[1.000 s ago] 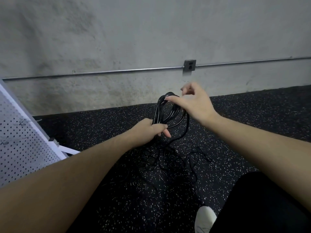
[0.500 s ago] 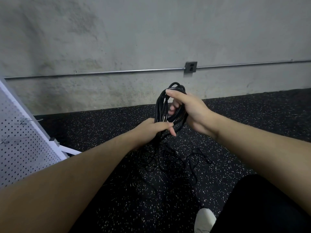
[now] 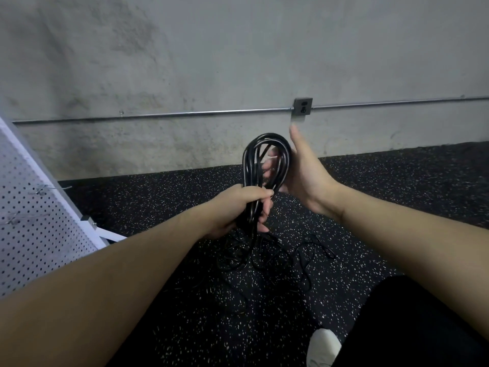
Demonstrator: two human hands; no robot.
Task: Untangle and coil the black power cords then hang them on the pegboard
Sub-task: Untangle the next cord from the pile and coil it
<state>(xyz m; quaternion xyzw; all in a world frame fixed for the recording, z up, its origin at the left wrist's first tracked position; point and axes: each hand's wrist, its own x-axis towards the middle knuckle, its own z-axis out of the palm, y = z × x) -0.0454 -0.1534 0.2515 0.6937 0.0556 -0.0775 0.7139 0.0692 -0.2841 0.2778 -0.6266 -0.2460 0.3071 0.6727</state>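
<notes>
The left hand clenches its fingers round the lower part of a coil of black power cord, holding the loops upright in front of the person. The right hand cups the coil's upper loops from the right, thumb raised straight, fingers loosely bent behind and through the strands. More black cords trail from the left hand's grip into a loose tangle on the speckled black floor below. A white pegboard leans at far left, wire hooks on its face. A grey outlet box sits on a conduit along the concrete wall. A white shoe shows at the bottom edge.
</notes>
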